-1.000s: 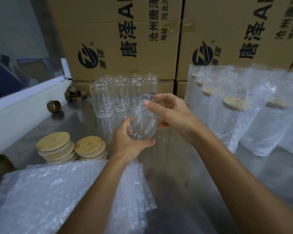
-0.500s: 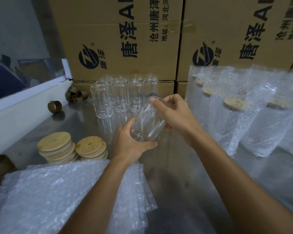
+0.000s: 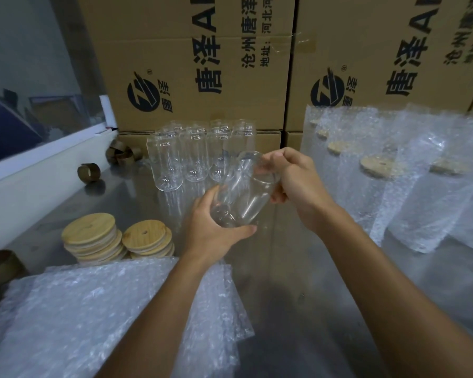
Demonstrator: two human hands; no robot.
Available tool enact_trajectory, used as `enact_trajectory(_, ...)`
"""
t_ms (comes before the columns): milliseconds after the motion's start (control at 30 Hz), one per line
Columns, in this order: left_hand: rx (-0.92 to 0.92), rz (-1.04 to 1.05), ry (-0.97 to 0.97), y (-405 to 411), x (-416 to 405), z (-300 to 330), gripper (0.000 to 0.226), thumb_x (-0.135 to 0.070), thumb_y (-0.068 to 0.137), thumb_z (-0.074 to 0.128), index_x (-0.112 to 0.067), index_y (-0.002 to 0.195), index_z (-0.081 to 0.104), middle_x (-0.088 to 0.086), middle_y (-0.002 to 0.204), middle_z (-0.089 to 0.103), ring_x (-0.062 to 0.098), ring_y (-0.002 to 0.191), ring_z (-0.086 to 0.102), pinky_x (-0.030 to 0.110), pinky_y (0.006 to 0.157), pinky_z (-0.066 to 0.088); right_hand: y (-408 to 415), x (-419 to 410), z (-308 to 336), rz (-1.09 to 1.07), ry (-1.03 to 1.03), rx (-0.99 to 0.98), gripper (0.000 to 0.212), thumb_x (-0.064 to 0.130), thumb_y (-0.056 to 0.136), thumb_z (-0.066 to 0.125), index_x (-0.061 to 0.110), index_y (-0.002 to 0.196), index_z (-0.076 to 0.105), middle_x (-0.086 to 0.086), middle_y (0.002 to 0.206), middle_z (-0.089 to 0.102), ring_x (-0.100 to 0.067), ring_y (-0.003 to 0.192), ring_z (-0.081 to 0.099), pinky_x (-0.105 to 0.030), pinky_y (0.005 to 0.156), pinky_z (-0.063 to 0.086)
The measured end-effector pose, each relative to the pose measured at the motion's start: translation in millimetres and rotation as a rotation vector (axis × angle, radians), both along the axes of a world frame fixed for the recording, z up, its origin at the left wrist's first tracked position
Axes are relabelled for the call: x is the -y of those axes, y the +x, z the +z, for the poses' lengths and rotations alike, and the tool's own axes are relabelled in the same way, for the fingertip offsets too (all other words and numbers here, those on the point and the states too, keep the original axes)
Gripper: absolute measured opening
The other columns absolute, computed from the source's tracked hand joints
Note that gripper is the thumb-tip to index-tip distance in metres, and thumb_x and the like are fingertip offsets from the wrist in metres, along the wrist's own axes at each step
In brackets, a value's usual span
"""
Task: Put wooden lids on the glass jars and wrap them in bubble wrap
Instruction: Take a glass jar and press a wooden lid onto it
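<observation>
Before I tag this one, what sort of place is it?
Likely a warehouse packing bench: stacked printed cartons behind, rows of bare jars, lid stacks, and wrapped jars on the right.

Cardboard boxes (image 3: 202, 64): standing stacked at the back, bearing black printed characters.
Brown tape rolls (image 3: 89, 173): lying at the left on the metal table (image 3: 298, 282).
</observation>
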State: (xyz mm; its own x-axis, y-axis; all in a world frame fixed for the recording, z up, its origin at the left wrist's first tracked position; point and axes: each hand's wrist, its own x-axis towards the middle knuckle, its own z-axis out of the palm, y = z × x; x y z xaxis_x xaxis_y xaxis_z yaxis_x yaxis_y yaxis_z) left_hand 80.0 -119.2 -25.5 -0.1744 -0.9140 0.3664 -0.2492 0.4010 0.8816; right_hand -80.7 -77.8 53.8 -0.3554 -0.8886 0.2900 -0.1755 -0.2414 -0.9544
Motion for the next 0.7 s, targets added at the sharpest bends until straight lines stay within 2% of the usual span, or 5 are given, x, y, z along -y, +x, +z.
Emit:
enact_trajectory(67,0.011,-0.002,-0.028,0,-1,0,0.096,-0.023,0.050,0.099,-0.038,0.133,0.053,-0.012,0.129,0.055,0.002,0.114,0.056,0.032,0.100,0.050,0,0,-1,-0.001,0.014,-0.020,0.026,0.033,0.105,0.052,0.016,0.086,0.059,0.011,0.074,0.071,-0.008,0.050,0.055,-0.023,0.043,0.043)
enact_trajectory(200,0.054,0.007,-0.086,0,-2,-1,0.091,-0.018,0.052,0.099,-0.060,0.113,0.047,-0.020,0.123,0.048,-0.005,0.110,0.051,0.011,0.089,0.039,3,1,-2,-0.053,0.058,-0.121,0.046,0.065,0.084,0.067,0.020,0.081,0.055,0.007,0.083,0.071,-0.004,0.062,0.061,-0.019,0.047,0.046)
enact_trajectory(333,0.063,0.012,-0.059,0,-1,-1,0.095,-0.023,0.051,0.099,-0.041,0.132,0.054,-0.016,0.127,0.052,-0.010,0.107,0.051,0.008,0.086,0.038,5,-2,-3,-0.027,0.068,-0.213,0.068,0.083,0.061,0.069,0.025,0.095,0.060,0.009,0.098,0.068,-0.008,0.087,0.066,-0.028,0.063,0.050)
enact_trajectory(600,-0.045,-0.047,0.074,-4,-10,6,0.065,-0.068,0.035,0.086,-0.051,0.092,0.063,-0.023,0.082,0.070,-0.010,0.075,0.065,0.003,0.060,0.043,12,-2,-3,0.022,-0.008,-0.306,0.084,0.086,0.075,0.042,0.030,0.135,0.058,0.015,0.130,0.064,-0.007,0.119,0.061,-0.043,0.105,0.050)
enact_trajectory(700,-0.052,-0.117,0.136,-7,-10,5,0.090,-0.077,0.037,0.077,-0.042,0.119,0.061,-0.010,0.088,0.072,0.000,0.080,0.068,0.018,0.072,0.053,12,-2,-5,0.085,0.017,-0.311,0.089,0.085,0.079,0.039,0.032,0.150,0.044,0.008,0.145,0.055,-0.011,0.130,0.055,-0.048,0.109,0.046)
